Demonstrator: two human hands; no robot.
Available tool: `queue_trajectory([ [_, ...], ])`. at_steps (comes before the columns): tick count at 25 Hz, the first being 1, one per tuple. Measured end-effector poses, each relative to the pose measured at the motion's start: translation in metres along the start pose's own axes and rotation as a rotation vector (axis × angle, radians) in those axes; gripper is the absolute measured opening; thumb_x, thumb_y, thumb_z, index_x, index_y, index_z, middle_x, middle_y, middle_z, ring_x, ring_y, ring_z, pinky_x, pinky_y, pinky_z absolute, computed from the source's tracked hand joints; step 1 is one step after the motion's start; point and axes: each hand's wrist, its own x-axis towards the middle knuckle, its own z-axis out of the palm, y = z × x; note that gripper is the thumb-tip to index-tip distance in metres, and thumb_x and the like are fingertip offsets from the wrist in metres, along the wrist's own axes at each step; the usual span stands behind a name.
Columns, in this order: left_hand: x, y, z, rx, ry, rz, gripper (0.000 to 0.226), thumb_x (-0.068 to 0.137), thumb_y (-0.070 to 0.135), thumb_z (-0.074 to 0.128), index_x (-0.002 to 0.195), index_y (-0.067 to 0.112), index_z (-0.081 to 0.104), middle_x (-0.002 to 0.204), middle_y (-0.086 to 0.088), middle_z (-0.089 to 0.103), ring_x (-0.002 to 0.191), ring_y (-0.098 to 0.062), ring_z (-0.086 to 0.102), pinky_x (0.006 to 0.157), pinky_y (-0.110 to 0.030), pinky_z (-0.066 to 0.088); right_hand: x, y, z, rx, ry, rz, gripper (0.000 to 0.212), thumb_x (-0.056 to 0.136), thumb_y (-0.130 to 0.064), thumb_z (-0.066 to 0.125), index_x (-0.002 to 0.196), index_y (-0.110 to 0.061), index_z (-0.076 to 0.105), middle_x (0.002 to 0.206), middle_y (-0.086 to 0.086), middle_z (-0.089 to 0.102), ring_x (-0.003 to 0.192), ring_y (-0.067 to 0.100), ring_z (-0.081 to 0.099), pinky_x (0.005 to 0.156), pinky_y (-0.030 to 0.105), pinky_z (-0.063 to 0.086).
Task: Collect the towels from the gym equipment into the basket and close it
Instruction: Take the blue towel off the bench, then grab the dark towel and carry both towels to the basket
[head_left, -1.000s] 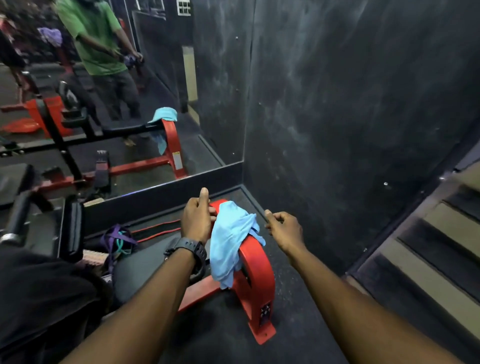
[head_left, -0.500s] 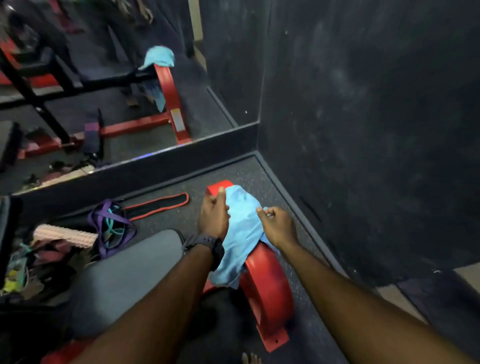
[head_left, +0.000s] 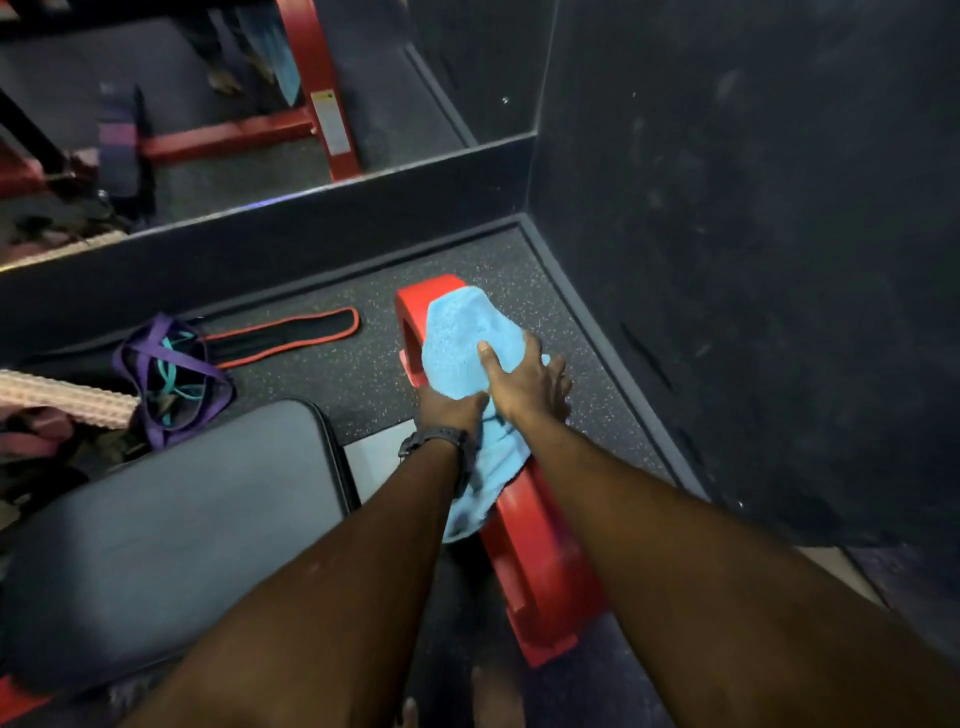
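A light blue towel (head_left: 457, 343) is draped over the curved red frame (head_left: 540, 561) of a gym bench, near the corner of the room. My right hand (head_left: 524, 382) lies on top of the towel, thumb pressed into the cloth and fingers wrapped over its right side. Just left of it, my left hand (head_left: 449, 410), with a black watch on the wrist, grips the towel's lower part where it hangs down. No basket is in view.
A grey bench pad (head_left: 171, 519) fills the lower left. Purple and teal resistance bands (head_left: 166, 374), a pink foam roller (head_left: 62, 397) and a black strap with red edging (head_left: 291, 335) lie on the speckled floor. A mirror (head_left: 234, 104) and dark walls (head_left: 753, 260) close the corner.
My view has tilted down and come closer. My right hand has moved from the towel's edge onto its top, and both hands have closed on the cloth.
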Motion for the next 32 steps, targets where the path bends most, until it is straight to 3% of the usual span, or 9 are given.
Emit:
queue_trajectory([
  [6,-0.02,0.028,-0.035,0.175,0.167,0.067,0.033,0.077,0.009,0.065,0.109,0.002,0.069,0.111,-0.021,0.073,0.103,-0.041,0.068,0.08,-0.038,0.055,-0.021,0.002,-0.016,-0.055,0.123,-0.259,0.039,0.089,-0.055,0.065,0.118,-0.03,0.064,0.126,0.004,0.063,0.122,0.028,0.057,0.101,0.043,0.046],
  [9,-0.056,0.077,-0.081,-0.107,0.095,0.131,0.04,0.055,0.011,0.063,0.093,0.004,0.072,0.081,-0.01,0.071,0.072,-0.028,0.064,0.06,-0.026,0.046,-0.059,-0.028,-0.037,0.248,-0.302,-0.427,0.079,0.071,-0.076,0.062,0.137,-0.033,0.057,0.135,-0.001,0.064,0.125,0.018,0.059,0.11,0.037,0.044],
  [11,-0.088,0.115,-0.127,-0.257,0.043,0.153,0.05,0.047,0.01,0.053,0.094,0.008,0.068,0.083,-0.009,0.059,0.076,-0.023,0.051,0.063,-0.031,0.04,-0.105,-0.054,-0.043,0.284,-0.554,-0.532,0.109,0.061,-0.069,0.073,0.156,-0.043,0.025,0.15,-0.019,0.045,0.13,-0.006,0.047,0.107,0.011,0.038],
  [14,-0.144,0.164,-0.207,-0.238,-0.017,0.232,0.066,0.044,0.007,0.051,0.107,0.0,0.068,0.096,-0.017,0.062,0.087,-0.028,0.054,0.074,-0.038,0.044,-0.168,-0.09,-0.033,0.192,-0.671,-0.666,0.123,0.054,-0.055,0.091,0.142,-0.073,0.007,0.129,-0.057,0.035,0.116,-0.03,0.043,0.091,-0.005,0.037],
  [17,-0.217,0.202,-0.296,-0.24,0.022,0.352,0.065,0.047,0.005,0.051,0.109,-0.003,0.068,0.096,-0.016,0.066,0.089,-0.026,0.059,0.079,-0.039,0.047,-0.251,-0.153,-0.029,0.244,-0.603,-0.8,0.097,0.065,-0.055,0.085,0.146,-0.053,0.031,0.124,-0.034,0.058,0.114,-0.011,0.058,0.095,0.018,0.049],
  [21,-0.313,0.231,-0.405,-0.234,0.254,0.575,0.044,0.06,0.009,0.058,0.102,0.005,0.068,0.101,-0.018,0.071,0.09,-0.022,0.06,0.08,-0.039,0.051,-0.346,-0.25,-0.045,0.32,-0.383,-1.09,0.035,0.076,-0.026,0.077,0.111,-0.025,0.073,0.116,-0.005,0.075,0.11,0.02,0.071,0.094,0.042,0.055],
  [26,-0.389,0.189,-0.539,-0.294,0.521,0.673,0.031,0.078,0.035,0.072,0.099,0.015,0.06,0.092,-0.008,0.064,0.088,-0.022,0.06,0.083,-0.043,0.051,-0.452,-0.343,-0.042,0.299,-0.236,-1.275,0.043,0.075,-0.014,0.069,0.116,-0.001,0.073,0.121,0.02,0.072,0.112,0.035,0.069,0.097,0.051,0.053],
  [29,-0.397,0.104,-0.607,-0.208,0.81,0.47,0.033,0.081,0.041,0.079,0.097,0.019,0.061,0.09,0.0,0.068,0.095,-0.025,0.069,0.084,-0.033,0.051,-0.508,-0.358,-0.032,0.269,-0.129,-1.197,0.053,0.078,-0.025,0.08,0.128,-0.019,0.066,0.126,0.012,0.072,0.114,0.031,0.068,0.093,0.043,0.055],
  [32,-0.378,0.032,-0.627,0.068,0.822,0.19,0.063,0.071,0.055,0.081,0.115,0.017,0.057,0.117,-0.009,0.066,0.118,-0.033,0.06,0.093,-0.035,0.048,-0.544,-0.359,-0.036,0.278,-0.096,-1.221,0.056,0.072,-0.041,0.076,0.125,-0.027,0.065,0.119,-0.004,0.073,0.108,0.021,0.068,0.088,0.03,0.052],
])
